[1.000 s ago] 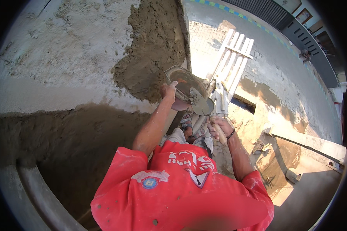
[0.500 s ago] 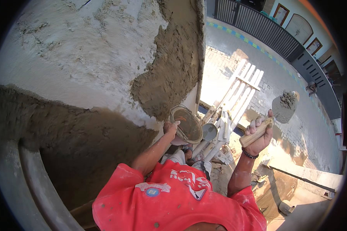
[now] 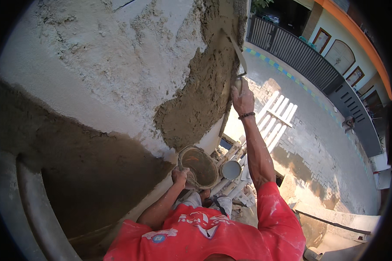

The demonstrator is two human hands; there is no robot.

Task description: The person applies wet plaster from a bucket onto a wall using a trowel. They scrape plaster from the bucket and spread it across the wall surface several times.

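Head view: got trowel (image 3: 240, 55) gripped in right hand (image 3: 243, 100), up at wet mortar (image 3: 195, 101), bucket (image 3: 214, 163) rim in closed left hand (image 3: 180, 176). Looks coated down one side, not yet across rough pale wall (image 3: 113, 65) tho.

Mortar (image 3: 196, 100) is lining the right edge of the wall (image 3: 100, 61), the trowel (image 3: 238, 52) sitting at its upper part; near the wall's lower right corner a bucket (image 3: 210, 157) is standing left of a pail (image 3: 239, 172), poles (image 3: 268, 105) lying farther right

Wht lettering (image 3: 199, 217), blue-ctr badge (image 3: 159, 238) & triangle sign (image 3: 207, 232) on red T-shirt (image 3: 257, 239)
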